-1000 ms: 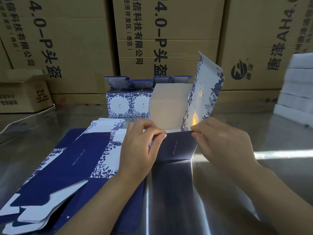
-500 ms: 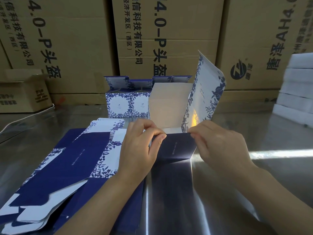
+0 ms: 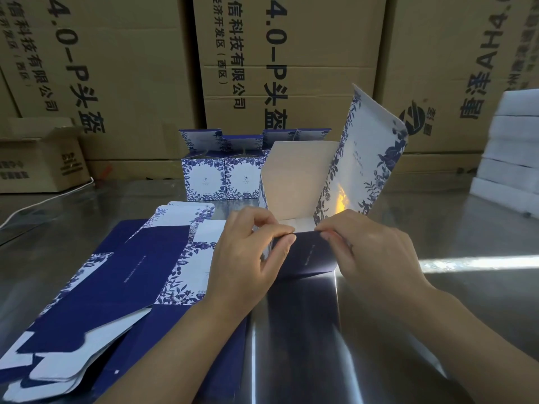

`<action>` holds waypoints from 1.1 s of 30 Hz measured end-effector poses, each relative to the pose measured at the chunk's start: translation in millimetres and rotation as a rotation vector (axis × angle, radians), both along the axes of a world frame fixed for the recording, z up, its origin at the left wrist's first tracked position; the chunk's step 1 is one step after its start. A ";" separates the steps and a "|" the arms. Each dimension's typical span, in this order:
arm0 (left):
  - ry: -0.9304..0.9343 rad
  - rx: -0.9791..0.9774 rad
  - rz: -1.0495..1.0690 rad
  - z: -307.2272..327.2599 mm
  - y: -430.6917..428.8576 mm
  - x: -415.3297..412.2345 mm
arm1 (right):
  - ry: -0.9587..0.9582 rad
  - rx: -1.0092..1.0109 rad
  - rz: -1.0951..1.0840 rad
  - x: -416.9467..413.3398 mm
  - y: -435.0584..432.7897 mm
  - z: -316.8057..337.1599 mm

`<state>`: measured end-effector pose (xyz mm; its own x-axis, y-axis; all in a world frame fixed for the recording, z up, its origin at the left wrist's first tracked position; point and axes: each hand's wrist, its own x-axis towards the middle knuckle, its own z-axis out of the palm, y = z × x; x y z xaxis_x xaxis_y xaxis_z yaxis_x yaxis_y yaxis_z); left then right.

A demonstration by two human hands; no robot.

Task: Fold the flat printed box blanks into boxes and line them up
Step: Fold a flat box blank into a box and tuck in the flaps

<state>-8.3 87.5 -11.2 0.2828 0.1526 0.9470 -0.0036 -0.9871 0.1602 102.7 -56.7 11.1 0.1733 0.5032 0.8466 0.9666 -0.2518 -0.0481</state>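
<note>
A half-folded blue-and-white printed box (image 3: 303, 182) stands on the shiny metal table (image 3: 437, 301), its plain inside facing me and a floral flap raised at the right. My left hand (image 3: 248, 258) pinches the left top corner of its dark blue front panel. My right hand (image 3: 367, 252) pinches the right top corner of the same panel. A pile of flat box blanks (image 3: 122, 281) lies to the left under my left forearm. Folded boxes (image 3: 221, 176) stand in a row behind, lids up.
Big brown cartons (image 3: 262, 68) with printed lettering wall off the back of the table. A small open carton (image 3: 38, 158) sits at the far left. White stacked slabs (image 3: 510, 153) stand at the right edge. A white cable (image 3: 43, 199) runs across the left of the table.
Both hands have stayed on the front panel's top edge. My right hand has edged slightly left and the raised flap has barely shifted.
</note>
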 end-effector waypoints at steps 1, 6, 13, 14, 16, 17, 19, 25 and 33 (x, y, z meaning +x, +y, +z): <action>-0.009 -0.009 0.007 0.1 -0.2 -0.3 | 0.004 0.003 -0.007 0.6 -0.6 0.6; -0.018 -0.040 0.026 1.7 -1.4 -2.0 | 0.036 0.001 0.007 3.4 -2.5 1.4; 0.004 -0.038 -0.009 1.4 -3.1 -1.8 | 0.031 0.050 0.056 4.7 -0.7 -2.0; 0.004 -0.036 -0.011 1.6 -3.2 -1.7 | 0.026 0.059 0.064 4.7 -0.3 -2.7; 0.003 -0.037 -0.012 2.0 -3.4 -1.9 | 0.023 0.075 0.078 5.0 0.4 -3.8; 0.004 -0.034 -0.011 2.4 -3.7 -2.0 | 0.024 0.081 0.085 5.0 0.7 -4.2; 0.008 -0.019 -0.009 2.5 -4.3 -2.1 | 0.013 0.085 0.110 4.3 1.8 -5.3; 0.032 -0.012 -0.037 0.8 -5.9 -1.5 | 0.072 0.062 0.159 5.2 4.8 -6.6; 0.038 0.010 -0.020 -0.3 -4.0 -1.5 | 0.083 0.019 0.141 6.1 3.2 -4.5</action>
<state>-9.8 83.5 -11.5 0.3218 0.1370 0.9368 -0.0177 -0.9884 0.1507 108.8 -53.5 6.6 0.1721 0.5113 0.8420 0.9847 -0.1122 -0.1332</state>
